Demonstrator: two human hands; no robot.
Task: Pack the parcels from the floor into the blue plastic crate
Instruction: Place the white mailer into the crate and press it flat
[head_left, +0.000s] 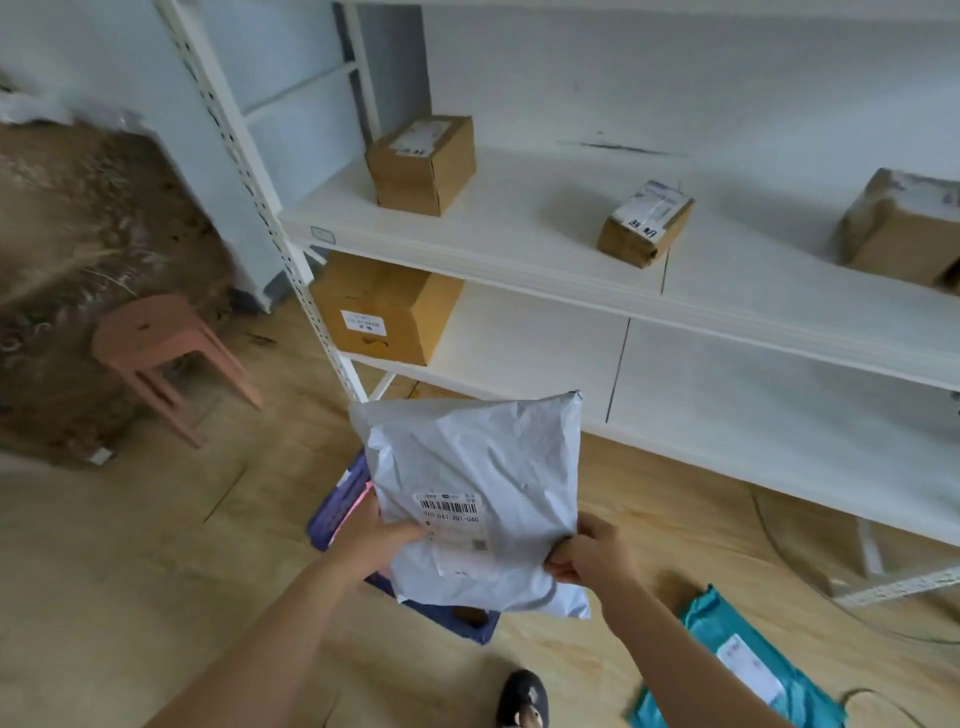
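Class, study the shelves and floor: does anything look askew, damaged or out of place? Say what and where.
The small box on the upper shelf sits skewed to the edge, its tape wrinkled. A dark scuff marks the white surface behind it. A teal parcel lies on the floor.

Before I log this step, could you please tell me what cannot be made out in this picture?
Head view: most of the blue crate is hidden by the grey bag held in front of it, so its contents cannot be told.
Head view: the print on the bag's label is too small and blurred to read.
Head view: the teal parcel is cut off by the bottom edge.
Head view: the shelf box is cut off by the right edge.
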